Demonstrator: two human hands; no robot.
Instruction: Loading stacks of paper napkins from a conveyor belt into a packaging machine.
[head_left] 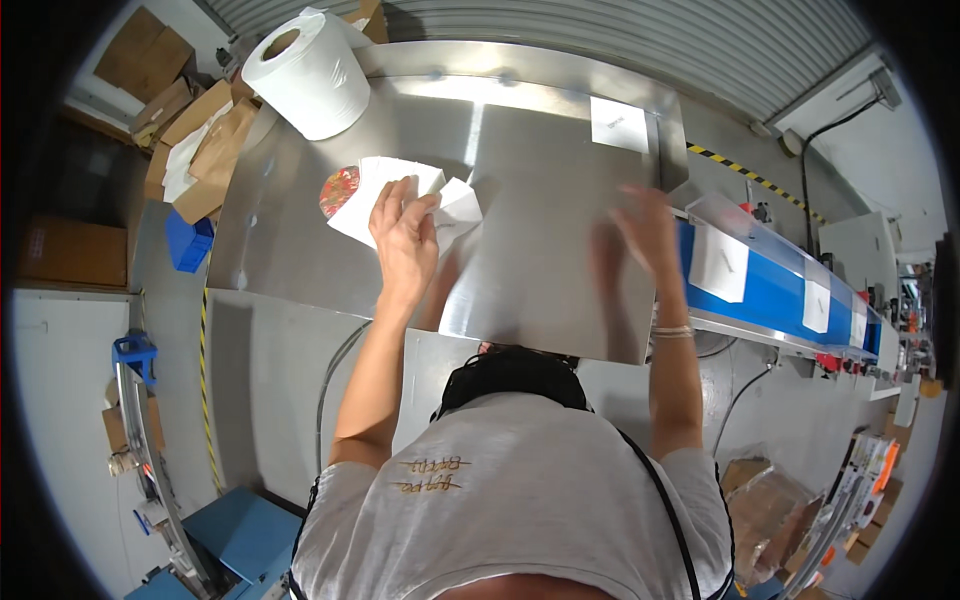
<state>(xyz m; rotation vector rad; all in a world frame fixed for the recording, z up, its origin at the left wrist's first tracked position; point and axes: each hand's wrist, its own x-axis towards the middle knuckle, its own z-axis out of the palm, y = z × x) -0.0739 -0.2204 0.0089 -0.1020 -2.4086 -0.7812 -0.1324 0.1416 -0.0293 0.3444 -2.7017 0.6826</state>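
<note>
Silver metal makes the big table (555,200) in front of the person, and it shines so much that I can see the arms in it. On its left part lies the white pile (375,195) of paper-like pieces. A round red patterned thing (339,190) pokes out by the pile's left edge. The left hand (404,225) is on the pile with its fingers bent, touching a loose white piece (460,207). I can't tell if it is pinching that piece or just resting there. The right hand (645,225) is blurry, near the table's right edge. Its fingers look spread, and I see nothing in them.

Beside the table runs a blue belt (770,284). Three white pieces lie along it: the near piece (718,264), the middle piece (816,306) and the far piece (859,320). I'd say those three are the part that is done. The corner piece (619,124) lies alone at the back right of the table, so I think it isn't done yet. The pile looks like what is left, and I can't count it. My guess is that there is more work to do. A fat white roll (320,90) stands at the back left.
</note>
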